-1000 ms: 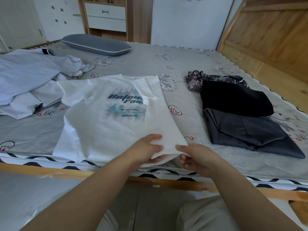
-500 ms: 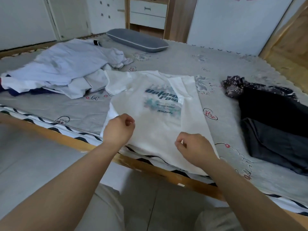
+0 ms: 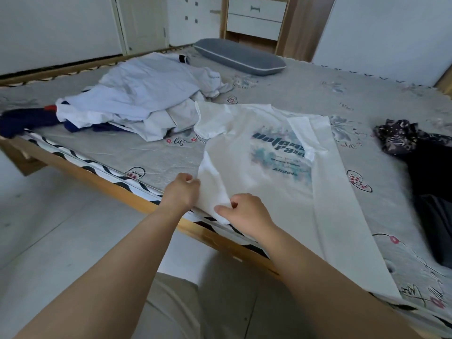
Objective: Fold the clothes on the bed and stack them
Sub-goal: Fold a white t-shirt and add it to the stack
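A white T-shirt [image 3: 274, 182] with a teal print lies face up near the bed's front edge, its right side and sleeve folded in over the chest. My left hand [image 3: 182, 193] grips the shirt's lower left edge at the mattress border. Just to its right, my right hand [image 3: 244, 211] pinches the bottom hem. A heap of unfolded pale blue and white clothes [image 3: 144, 101] lies at the left, with a dark blue garment [image 3: 27, 121] at its end. Folded dark clothes [image 3: 433, 182] sit at the right edge.
The grey patterned mattress [image 3: 300, 94] rests on a wooden frame [image 3: 105, 184] running diagonally. A grey pillow [image 3: 241, 57] lies at the far side. A patterned dark garment [image 3: 398, 135] tops the right stack. White drawers [image 3: 256, 18] and a door stand behind. Pale floor lies to the left.
Both hands have shifted left along the shirt's bottom hem to its lower left corner. The view has swung left, so the unfolded heap shows more and the dark stack less.
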